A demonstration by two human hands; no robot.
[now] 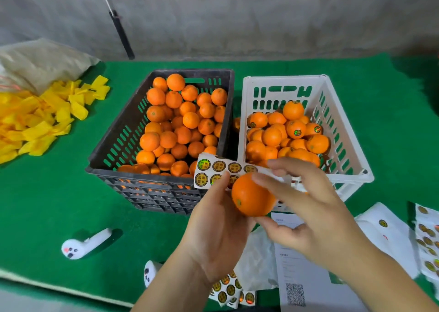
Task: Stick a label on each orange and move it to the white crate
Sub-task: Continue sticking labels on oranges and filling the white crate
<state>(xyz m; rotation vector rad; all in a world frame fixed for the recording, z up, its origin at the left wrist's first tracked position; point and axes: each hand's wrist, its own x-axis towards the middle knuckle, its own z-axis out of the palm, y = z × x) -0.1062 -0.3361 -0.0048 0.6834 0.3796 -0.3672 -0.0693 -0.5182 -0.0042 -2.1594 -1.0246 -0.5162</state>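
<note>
Far left on the green worktop [59,193]: heap of yellow wrappers [35,119] beside a tan sack [40,62]. Nearer the front edge, two white controllers [86,243], lying well apart from the crates.

Centre-left: black crate [114,150], piled high with unlabelled oranges [180,121]. Touching or just beside it on the right: white crate [342,126], partly filled with labelled oranges [295,129], round stickers visible on several.

In front of both crates, above the worktop: left hand [213,231], palm up, fingers curled, grip grasping one orange [253,195] from below and the left side. The same hand also pins a label sheet [221,169] behind the orange; the sheet sticks out up and to the left, over the black crate's near right corner. Which fingers hold the sheet: cannot tell.

Right hand [316,214] comes in from the right, thumb under the orange, fingers reaching over its top toward the sheet. They look pinched at the sheet's right end, blurred, so cannot tell for certain what they grasp.

Below the hands: more label sheets [228,288] and a printed paper with QR code [297,292]. Far right: white backing sheets [389,235] and another label strip [427,243].
</note>
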